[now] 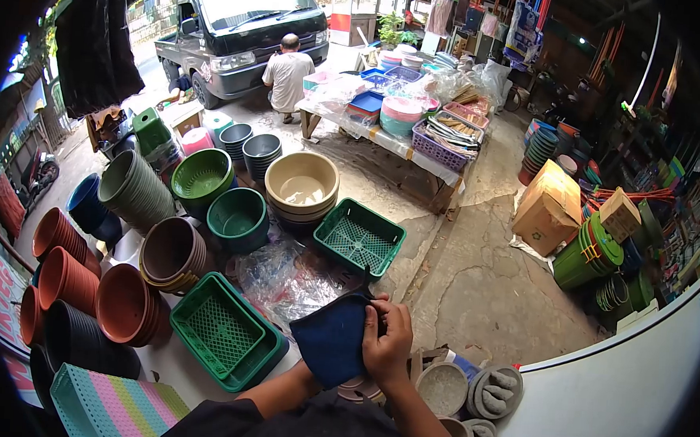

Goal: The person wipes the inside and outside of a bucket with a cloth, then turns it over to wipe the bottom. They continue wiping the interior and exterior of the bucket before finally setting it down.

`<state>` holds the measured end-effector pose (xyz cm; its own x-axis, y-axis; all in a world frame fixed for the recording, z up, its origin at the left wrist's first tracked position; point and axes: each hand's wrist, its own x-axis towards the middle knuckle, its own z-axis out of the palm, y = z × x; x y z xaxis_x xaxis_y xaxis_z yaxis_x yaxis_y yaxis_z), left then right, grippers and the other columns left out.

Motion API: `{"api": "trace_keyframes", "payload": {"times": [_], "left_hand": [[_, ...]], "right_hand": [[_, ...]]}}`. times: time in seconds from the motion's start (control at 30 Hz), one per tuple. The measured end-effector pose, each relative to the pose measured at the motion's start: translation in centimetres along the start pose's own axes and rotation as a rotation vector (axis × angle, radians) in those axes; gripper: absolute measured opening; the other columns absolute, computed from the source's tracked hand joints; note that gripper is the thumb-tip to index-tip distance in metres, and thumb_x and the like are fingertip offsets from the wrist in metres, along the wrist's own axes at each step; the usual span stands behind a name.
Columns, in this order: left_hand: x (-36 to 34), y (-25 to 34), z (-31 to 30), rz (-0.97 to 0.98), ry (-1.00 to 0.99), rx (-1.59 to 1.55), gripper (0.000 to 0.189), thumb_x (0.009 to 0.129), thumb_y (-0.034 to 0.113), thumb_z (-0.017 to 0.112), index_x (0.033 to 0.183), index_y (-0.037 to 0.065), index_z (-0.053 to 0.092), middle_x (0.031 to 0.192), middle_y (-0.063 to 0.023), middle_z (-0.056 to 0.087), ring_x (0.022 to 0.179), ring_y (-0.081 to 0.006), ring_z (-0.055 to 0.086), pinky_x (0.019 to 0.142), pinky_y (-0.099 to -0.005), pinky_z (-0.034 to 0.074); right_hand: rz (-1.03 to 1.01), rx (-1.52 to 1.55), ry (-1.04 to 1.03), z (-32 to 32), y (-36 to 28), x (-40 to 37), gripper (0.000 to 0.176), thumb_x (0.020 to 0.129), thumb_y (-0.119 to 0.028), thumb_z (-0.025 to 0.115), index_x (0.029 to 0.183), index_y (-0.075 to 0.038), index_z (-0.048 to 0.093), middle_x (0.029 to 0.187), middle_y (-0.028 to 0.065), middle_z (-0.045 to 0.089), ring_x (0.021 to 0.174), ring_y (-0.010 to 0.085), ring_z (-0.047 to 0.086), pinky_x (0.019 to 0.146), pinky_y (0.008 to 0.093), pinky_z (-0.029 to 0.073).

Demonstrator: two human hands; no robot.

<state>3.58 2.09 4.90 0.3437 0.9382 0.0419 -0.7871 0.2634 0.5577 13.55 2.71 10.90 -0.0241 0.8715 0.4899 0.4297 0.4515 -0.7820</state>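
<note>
A dark blue, flat-looking piece (330, 338) is held up in front of my body. My right hand (386, 337) has its fingers and thumb closed on the right edge of it. Behind the lower left part of the blue piece is my left hand (304, 377); only the wrist side shows and its fingers are hidden. Crumpled clear plastic (283, 282) lies just beyond the piece. A green rectangular basket (361, 236) stands past it, and nested green baskets (221, 330) are to the left.
Stacked brown pots (128, 306) and green tubs (238, 216) fill the left. A cream basin stack (302, 183) is ahead. Stone mortars (442, 388) sit at the lower right. Farther off are a goods table (386, 137), a crouching person (288, 79), a truck (245, 35) and a cardboard box (548, 207).
</note>
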Motion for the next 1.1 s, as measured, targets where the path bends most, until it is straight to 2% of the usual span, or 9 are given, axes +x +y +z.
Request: {"api": "trace_keyframes", "payload": {"times": [0.4, 0.53, 0.6, 0.67, 0.73, 0.8, 0.83, 0.97, 1.1], "left_hand": [[-1.1, -1.0, 2.3, 0.321, 0.128, 0.371, 0.049, 0.105, 0.031, 0.035, 0.145, 0.004, 0.036, 0.147, -0.0141, 0.041, 0.132, -0.0186, 0.045, 0.115, -0.0404, 0.03], [-2.9, -1.3, -2.2, 0.023, 0.08, -0.055, 0.059, 0.1, 0.045, 0.042, 0.142, 0.004, 0.041, 0.144, -0.0166, 0.045, 0.131, -0.0249, 0.046, 0.112, -0.0426, 0.034], [-3.6, -1.3, -4.6, -0.13, 0.054, -0.271, 0.065, 0.097, 0.052, 0.045, 0.14, 0.004, 0.044, 0.142, -0.0178, 0.047, 0.13, -0.0281, 0.047, 0.111, -0.0437, 0.036], [-4.0, -1.1, -5.9, -0.288, 0.028, -0.487, 0.07, 0.094, 0.059, 0.048, 0.138, 0.004, 0.047, 0.141, -0.019, 0.049, 0.13, -0.0312, 0.048, 0.109, -0.0448, 0.038], [-4.6, -1.5, -5.4, -0.362, 0.172, -0.437, 0.06, 0.094, 0.052, 0.054, 0.129, 0.003, 0.053, 0.131, -0.0145, 0.056, 0.119, -0.0272, 0.056, 0.102, -0.0437, 0.045], [-5.2, -4.7, -7.4, -0.261, 0.492, 0.461, 0.053, 0.094, 0.045, 0.059, 0.124, 0.002, 0.053, 0.116, -0.0104, 0.063, 0.108, -0.0194, 0.06, 0.094, -0.0382, 0.05], [-5.2, -5.1, -8.1, -0.312, 0.5, 0.375, 0.049, 0.095, 0.038, 0.061, 0.128, 0.003, 0.052, 0.115, -0.0079, 0.062, 0.105, -0.0151, 0.059, 0.09, -0.0314, 0.051], [-5.4, -7.7, -9.4, -0.356, 0.531, 0.386, 0.044, 0.098, 0.035, 0.058, 0.128, 0.004, 0.052, 0.112, -0.0062, 0.063, 0.1, -0.0133, 0.06, 0.089, -0.0312, 0.05], [-5.3, -10.8, -13.2, -0.375, 0.425, 0.669, 0.038, 0.1, 0.033, 0.054, 0.123, 0.003, 0.057, 0.105, -0.0034, 0.064, 0.095, -0.0096, 0.058, 0.085, -0.0276, 0.049]], "right_hand": [[0.167, 0.102, -0.071, 0.7, 2.9, -2.7, 0.032, 0.096, -0.028, 0.059, 0.108, 0.003, 0.056, 0.1, 0.0202, 0.061, 0.092, 0.0354, 0.06, 0.079, 0.0399, 0.048], [0.275, 0.112, -0.103, 0.2, 5.7, -4.0, 0.032, 0.096, -0.027, 0.06, 0.103, 0.004, 0.059, 0.092, 0.0217, 0.065, 0.086, 0.0355, 0.064, 0.078, 0.038, 0.048], [0.383, 0.185, -0.084, -0.2, 7.4, -5.1, 0.031, 0.095, -0.027, 0.062, 0.099, 0.004, 0.06, 0.085, 0.0182, 0.065, 0.081, 0.0284, 0.064, 0.076, 0.0346, 0.049], [0.518, 0.231, 0.007, -0.9, 8.4, -5.9, 0.026, 0.098, -0.024, 0.06, 0.099, 0.002, 0.057, 0.086, 0.0033, 0.061, 0.078, 0.0092, 0.052, 0.071, 0.023, 0.044], [0.595, 0.254, 0.023, -1.6, 10.3, -7.2, 0.024, 0.096, -0.022, 0.063, 0.1, 0.001, 0.057, 0.089, 0.0045, 0.062, 0.08, 0.0102, 0.055, 0.073, 0.0239, 0.045], [0.699, 0.463, -0.182, -2.4, 12.2, -8.8, 0.031, 0.091, -0.024, 0.069, 0.105, 0.002, 0.058, 0.09, 0.0082, 0.065, 0.085, 0.0155, 0.061, 0.078, 0.0295, 0.05], [0.875, 0.793, -0.231, -3.3, 11.2, -8.7, 0.038, 0.087, -0.021, 0.074, 0.112, 0.004, 0.059, 0.1, 0.0093, 0.066, 0.091, 0.0168, 0.063, 0.082, 0.0309, 0.052], [1.258, 1.014, -0.476, -5.7, 12.7, -10.5, 0.047, 0.088, -0.017, 0.072, 0.124, 0.007, 0.054, 0.117, 0.0145, 0.064, 0.1, 0.0218, 0.065, 0.087, 0.0348, 0.054], [1.404, 1.068, -0.266, -4.4, 17.1, -15.1, 0.043, 0.091, -0.018, 0.067, 0.124, 0.006, 0.053, 0.116, 0.015, 0.064, 0.1, 0.0237, 0.065, 0.088, 0.0369, 0.054]]}}
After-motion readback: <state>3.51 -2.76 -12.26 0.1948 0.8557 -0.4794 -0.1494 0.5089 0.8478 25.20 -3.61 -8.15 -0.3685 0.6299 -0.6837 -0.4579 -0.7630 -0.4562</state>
